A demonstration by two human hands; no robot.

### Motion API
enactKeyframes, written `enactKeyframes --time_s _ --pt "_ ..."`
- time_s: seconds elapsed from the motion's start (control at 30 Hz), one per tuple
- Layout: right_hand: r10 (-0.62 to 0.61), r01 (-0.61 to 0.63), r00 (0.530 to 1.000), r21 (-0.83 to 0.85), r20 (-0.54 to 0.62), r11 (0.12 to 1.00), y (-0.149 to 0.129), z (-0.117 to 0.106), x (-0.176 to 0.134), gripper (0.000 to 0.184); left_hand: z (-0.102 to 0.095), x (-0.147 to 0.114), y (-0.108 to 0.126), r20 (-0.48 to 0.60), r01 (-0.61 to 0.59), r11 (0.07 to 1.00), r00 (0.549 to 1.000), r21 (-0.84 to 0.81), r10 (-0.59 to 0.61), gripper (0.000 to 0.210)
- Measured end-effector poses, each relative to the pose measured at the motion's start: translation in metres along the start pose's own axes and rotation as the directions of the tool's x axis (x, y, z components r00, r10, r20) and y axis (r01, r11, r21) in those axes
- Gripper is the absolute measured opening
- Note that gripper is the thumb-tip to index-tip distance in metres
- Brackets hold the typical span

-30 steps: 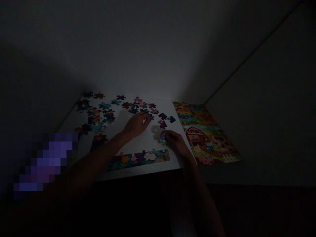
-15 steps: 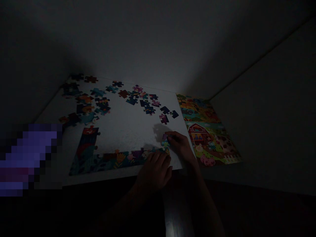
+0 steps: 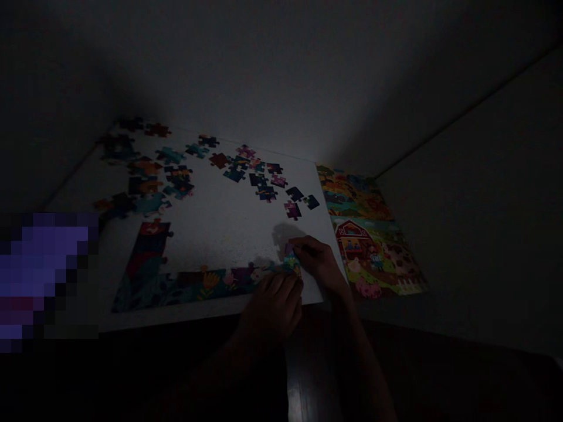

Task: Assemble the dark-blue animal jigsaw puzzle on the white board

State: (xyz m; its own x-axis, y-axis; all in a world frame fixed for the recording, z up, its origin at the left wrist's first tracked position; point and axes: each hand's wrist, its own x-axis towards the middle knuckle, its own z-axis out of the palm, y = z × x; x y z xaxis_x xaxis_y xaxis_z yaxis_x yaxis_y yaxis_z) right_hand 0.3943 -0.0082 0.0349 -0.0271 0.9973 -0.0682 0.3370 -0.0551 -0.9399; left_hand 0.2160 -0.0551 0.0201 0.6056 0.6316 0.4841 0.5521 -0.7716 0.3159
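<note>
A joined strip of jigsaw puzzle (image 3: 211, 283) runs along the near side of the white table, with a taller joined section (image 3: 147, 249) rising at its left end. My left hand (image 3: 275, 302) rests on the strip's right end, fingers laid flat and hiding part of it. Just above, my right hand (image 3: 319, 262) pinches a small purple and teal puzzle piece (image 3: 289, 250) at the strip's right corner. That piece touches or nearly touches the strip; the dim light hides whether it is locked in.
Loose puzzle pieces (image 3: 266, 193) lie scattered in the upper middle, with more pieces (image 3: 145, 186) clustered at the left. Two finished-looking colourful pictures, a farm scene (image 3: 380, 258) and an animal scene (image 3: 352, 190), lie at the right. A wall stands behind the table.
My right hand has brought the puzzle piece slightly down and left, closer to the strip's end. My left hand stays on the strip. The view has shifted a little.
</note>
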Motion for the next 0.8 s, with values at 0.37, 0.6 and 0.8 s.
enactKeyframes --time_s 0.37,0.6,0.8 --pt "-0.205 0.209 0.978 -0.163 0.038 0.964 -0.0012 0.0030 0.0040 0.021 -0.0030 0.0008 0.0015 0.032 0.021 1.000 0.999 -0.014 -0.020 0.026" --pt "-0.249 0.250 0.967 -0.358 0.048 0.900 -0.0027 0.0046 0.0055 0.023 -0.0014 -0.0013 0.0016 0.014 0.074 0.997 0.997 -0.010 -0.074 0.026" --pt "-0.244 0.251 0.968 -0.356 0.064 0.900 -0.0048 0.0047 0.0053 0.024 0.0057 -0.0057 0.0014 -0.014 0.061 0.998 0.998 -0.009 -0.062 0.033"
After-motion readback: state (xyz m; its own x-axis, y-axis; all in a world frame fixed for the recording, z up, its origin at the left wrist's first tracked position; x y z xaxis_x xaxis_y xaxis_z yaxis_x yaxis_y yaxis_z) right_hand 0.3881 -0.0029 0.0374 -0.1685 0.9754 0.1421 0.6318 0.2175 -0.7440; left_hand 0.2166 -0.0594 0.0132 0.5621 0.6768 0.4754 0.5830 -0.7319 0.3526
